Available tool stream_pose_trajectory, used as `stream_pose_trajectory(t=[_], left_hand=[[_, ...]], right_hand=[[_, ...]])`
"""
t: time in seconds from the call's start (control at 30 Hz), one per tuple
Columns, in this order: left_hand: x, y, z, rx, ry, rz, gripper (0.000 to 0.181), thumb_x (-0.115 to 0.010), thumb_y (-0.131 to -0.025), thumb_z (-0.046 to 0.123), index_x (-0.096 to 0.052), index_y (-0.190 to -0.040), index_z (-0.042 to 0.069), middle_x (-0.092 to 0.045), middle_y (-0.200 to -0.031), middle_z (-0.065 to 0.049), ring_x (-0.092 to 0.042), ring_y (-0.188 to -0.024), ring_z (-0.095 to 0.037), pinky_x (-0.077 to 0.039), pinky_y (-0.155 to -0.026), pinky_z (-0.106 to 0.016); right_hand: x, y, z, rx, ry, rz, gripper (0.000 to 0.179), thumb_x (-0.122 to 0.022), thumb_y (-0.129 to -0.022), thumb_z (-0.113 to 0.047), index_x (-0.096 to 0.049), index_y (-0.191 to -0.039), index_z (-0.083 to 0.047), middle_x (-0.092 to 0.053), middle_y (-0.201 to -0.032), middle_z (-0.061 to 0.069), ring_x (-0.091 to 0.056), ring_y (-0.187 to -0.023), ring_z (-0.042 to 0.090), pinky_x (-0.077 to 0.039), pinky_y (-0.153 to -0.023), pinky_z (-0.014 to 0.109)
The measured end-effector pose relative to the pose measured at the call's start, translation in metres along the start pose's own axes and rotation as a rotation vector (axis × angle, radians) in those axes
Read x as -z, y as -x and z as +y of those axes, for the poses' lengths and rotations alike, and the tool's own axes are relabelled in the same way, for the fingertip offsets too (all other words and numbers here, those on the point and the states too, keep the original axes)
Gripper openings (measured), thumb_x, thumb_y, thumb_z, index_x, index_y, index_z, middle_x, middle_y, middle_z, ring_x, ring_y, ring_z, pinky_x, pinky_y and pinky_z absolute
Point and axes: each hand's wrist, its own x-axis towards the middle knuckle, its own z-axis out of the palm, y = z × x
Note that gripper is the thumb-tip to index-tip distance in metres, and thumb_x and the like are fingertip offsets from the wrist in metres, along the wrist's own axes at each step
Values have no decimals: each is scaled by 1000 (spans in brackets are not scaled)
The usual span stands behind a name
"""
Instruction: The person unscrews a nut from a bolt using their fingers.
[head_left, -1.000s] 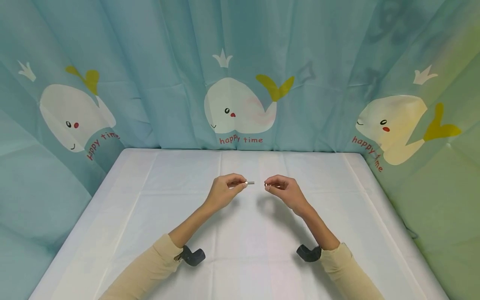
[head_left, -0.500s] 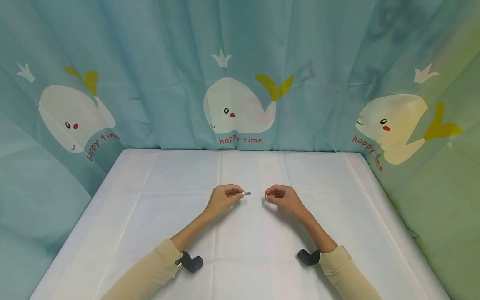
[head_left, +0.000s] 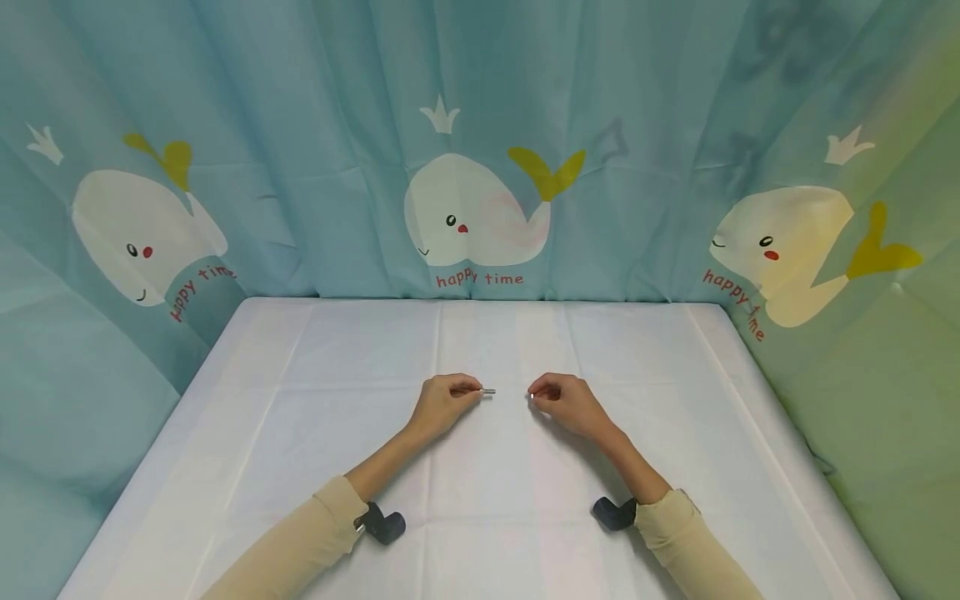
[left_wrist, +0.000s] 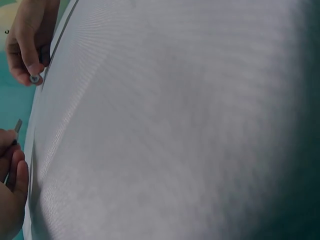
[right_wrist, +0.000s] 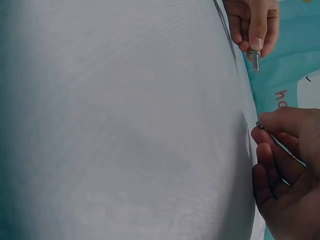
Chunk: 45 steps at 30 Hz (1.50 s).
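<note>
In the head view my left hand pinches a small silver bolt between thumb and fingers, its shaft pointing right. The right wrist view shows a wider collar on the bolt close to the fingertips. Facing it, my right hand pinches a tiny metal nut at its fingertips. From the left wrist view the nut looks round, with a darker centre. A short gap separates bolt and nut, and both hands are low over the table. The fingers partly hide both pieces.
A white cloth covers the table. Behind it and along both sides hangs a blue-green curtain with printed whales. Black curved mounts stick out by the beige sleeves.
Both hands have come nearer to the person and lower toward the table. The bolt has shifted slightly left, so the gap to the nut is a little wider. Both grips stay the same.
</note>
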Motion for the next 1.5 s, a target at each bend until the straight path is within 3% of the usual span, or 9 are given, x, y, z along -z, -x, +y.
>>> stream_pose_trajectory(t=[0.6, 0.9, 1.17, 1.5], left_hand=[[-3, -1, -5, -48, -101, -8, 4, -77, -87, 2, -76, -90, 1, -73, -82, -3, -68, -73, -14, -57, -67, -24], [-4, -2, -3, -27, -115, -1, 4, -78, -85, 3, -76, -89, 1, -73, -81, -2, -68, -73, -14, -56, -67, -24], [-5, -3, -3, -39, -135, -3, 5, -79, -84, 2, -76, -89, 2, -72, -81, -2, -67, -72, -13, -56, -66, -25], [-4, -3, -2, -16, -121, -10, 4, -78, -85, 1, -76, -88, 2, -72, -80, 0, -65, -71, -11, -54, -66, -24]], right_hand=[[-4, -4, -6, 2, 124, 4, 9, -70, -88, -3, -73, -95, -9, -66, -81, -5, -59, -75, 10, -52, -69, 30], [-6, -6, -9, 9, 157, -6, 10, -71, -87, -2, -73, -94, -9, -64, -84, -4, -58, -77, 11, -52, -71, 30], [-10, -10, -12, 65, 219, 8, 9, -72, -87, -1, -74, -92, -8, -62, -83, -2, -56, -75, 12, -50, -68, 31], [-11, -11, -19, 53, 254, -4, 8, -73, -87, -3, -74, -93, -9, -62, -85, -2, -55, -77, 14, -50, -71, 33]])
